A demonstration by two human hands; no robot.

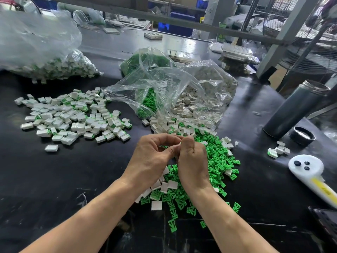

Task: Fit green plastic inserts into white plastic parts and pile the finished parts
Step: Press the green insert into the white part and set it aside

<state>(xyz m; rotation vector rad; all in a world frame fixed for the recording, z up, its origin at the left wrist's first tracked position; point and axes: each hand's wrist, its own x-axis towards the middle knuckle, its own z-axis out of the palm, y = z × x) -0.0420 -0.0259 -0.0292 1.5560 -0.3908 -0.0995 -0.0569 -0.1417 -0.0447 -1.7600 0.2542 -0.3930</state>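
My left hand and my right hand meet fingertip to fingertip above a heap of loose green inserts and white parts. Both hands pinch one small white part between them; most of it is hidden by the fingers, and I cannot see an insert in it. A wide pile of finished parts, white with green showing at their edges, lies to the left on the black table.
An open clear bag spills white parts and green inserts behind my hands. A second bag of finished parts sits at back left. A dark metal flask, its cap and a white handheld device lie at the right.
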